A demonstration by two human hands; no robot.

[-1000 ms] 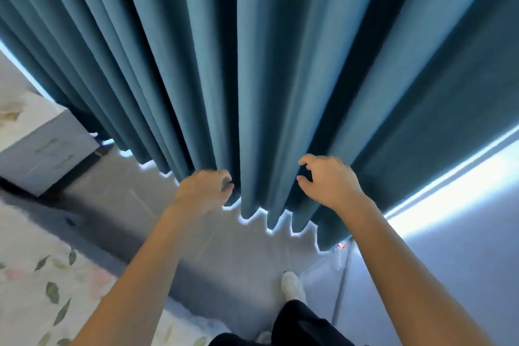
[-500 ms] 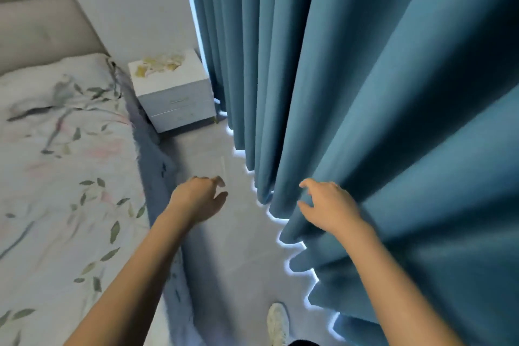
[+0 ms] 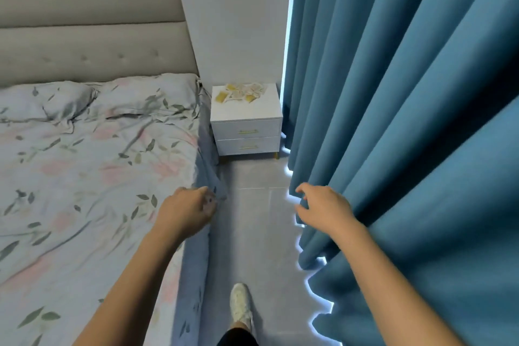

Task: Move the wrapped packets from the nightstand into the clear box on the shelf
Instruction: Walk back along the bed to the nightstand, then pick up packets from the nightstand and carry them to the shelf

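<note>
1. A strip of grey floor runs straight ahead between the two hands, hemmed by the side of the bed on the left and the hanging blue curtain on the right.
2. The left hand hangs over the near corner of the bed, fingers loosely curled and holding nothing; whether it touches the floral cover cannot be told.
3. The right hand is spread, fingers apart and empty, just beside the curtain's folds — daylight glows along the hem below it.
4. Well ahead of both hands, at the far end of the strip, stands the white nightstand with two drawers, set between the bed's head end and the curtain, its back to the wall.
5. The wrapped packets lie in a loose scatter on its top, yellow and pale — the cluster stretches across the top from side to side; which way any single packet points is too small to tell.
6. A white shoe stands on the floor below and between the forearms, toe pointing towards the nightstand.
</note>
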